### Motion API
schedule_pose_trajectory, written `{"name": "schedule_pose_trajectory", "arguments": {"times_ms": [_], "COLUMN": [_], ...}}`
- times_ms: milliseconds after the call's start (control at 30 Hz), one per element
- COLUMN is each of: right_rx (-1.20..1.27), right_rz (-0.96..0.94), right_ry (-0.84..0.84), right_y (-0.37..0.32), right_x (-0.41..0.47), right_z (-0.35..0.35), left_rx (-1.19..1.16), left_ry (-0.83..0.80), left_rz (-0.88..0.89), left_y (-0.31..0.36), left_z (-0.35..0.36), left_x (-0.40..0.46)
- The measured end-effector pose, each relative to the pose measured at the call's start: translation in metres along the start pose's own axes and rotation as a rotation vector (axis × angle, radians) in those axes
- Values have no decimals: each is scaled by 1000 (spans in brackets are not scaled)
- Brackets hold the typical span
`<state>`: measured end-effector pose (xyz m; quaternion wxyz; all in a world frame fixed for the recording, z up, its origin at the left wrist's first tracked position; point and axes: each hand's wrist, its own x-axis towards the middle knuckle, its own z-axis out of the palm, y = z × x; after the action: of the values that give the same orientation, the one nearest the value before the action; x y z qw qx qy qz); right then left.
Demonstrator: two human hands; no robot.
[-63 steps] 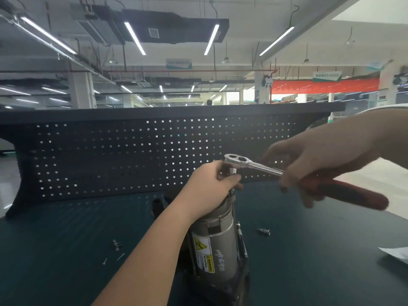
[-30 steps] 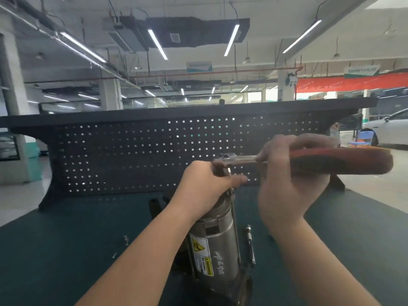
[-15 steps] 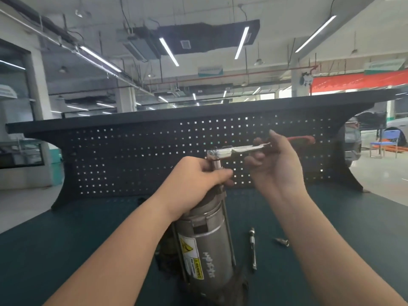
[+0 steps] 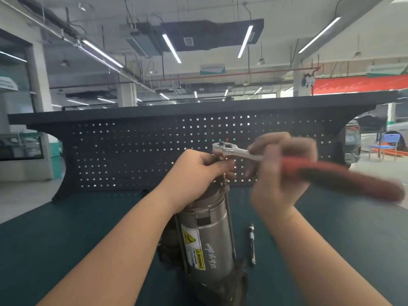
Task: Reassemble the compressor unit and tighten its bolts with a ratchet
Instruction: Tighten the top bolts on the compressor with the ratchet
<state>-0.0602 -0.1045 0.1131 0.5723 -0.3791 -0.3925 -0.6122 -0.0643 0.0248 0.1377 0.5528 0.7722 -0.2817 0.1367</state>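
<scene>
Fingers of left hand (image 4: 196,171) curl round top of upright grey metal compressor cylinder (image 4: 207,237) on dark green worktop (image 4: 66,239); right hand (image 4: 280,173) grips red-handled chrome ratchet (image 4: 240,152), head above cylinder top. Compressor likely heavy, rigid, smooth-sided: steady near top.

Ratchet (image 4: 242,152) swung round again: red handle, pointing away toward the pegboard (image 4: 154,151) 0.5 s ago, now sweeps out to the right and toward the viewer, blurred with motion. Head of the tool back over the top of the compressor unit (image 4: 209,235), much as 1 s ago, with its upper face in view. Right hand (image 4: 280,173) shifted from a light hold near the head to a grip round the near end of the handle, back of the hand facing the camera. Left hand (image 4: 194,175) no different in its grip, but framed slightly lower. Loose bolt (image 4: 252,245) now nearer the unit's base.
</scene>
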Motion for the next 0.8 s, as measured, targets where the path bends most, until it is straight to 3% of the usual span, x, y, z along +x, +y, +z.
{"name": "schedule_pose_trajectory", "arguments": {"times_ms": [67,133,200,233,300,400,467,533,600,633,700,767,800], "right_rx": [219,466,516,461,242,-106,-284,-233,-145,-67,172,465,513], "right_rz": [460,912,1007,899,483,-96,-230,-174,-12,111,526,940,1018], "right_ry": [274,409,429,388,208,-233,-433,-474,-366,-205,209,426,452], "right_y": [6,12,15,14,6,-4,-5,-5,-5,-4,2,9,10], "right_x": [18,25,21,18,15,13,5,-3,-1,2,12,17,19], "right_z": [-8,-14,-12,-8,-5,-2,0,1,1,1,-2,-4,-4], "left_rx": [13,63,107,104,93,100,184,230,152,112,77,110,135], "left_ry": [2,19,56,71,87,78,37,12,22,23,35,52,61], "left_rz": [-13,-18,-24,-23,-22,-2,-20,-36,-11,-9,-7,-16,-16], "left_y": [0,-1,-2,-2,-2,0,4,5,3,3,0,-1,0], "left_z": [1,2,2,2,3,3,2,0,0,1,3,4,4], "left_x": [1,1,3,3,1,2,4,4,0,-2,-2,2,2]}}
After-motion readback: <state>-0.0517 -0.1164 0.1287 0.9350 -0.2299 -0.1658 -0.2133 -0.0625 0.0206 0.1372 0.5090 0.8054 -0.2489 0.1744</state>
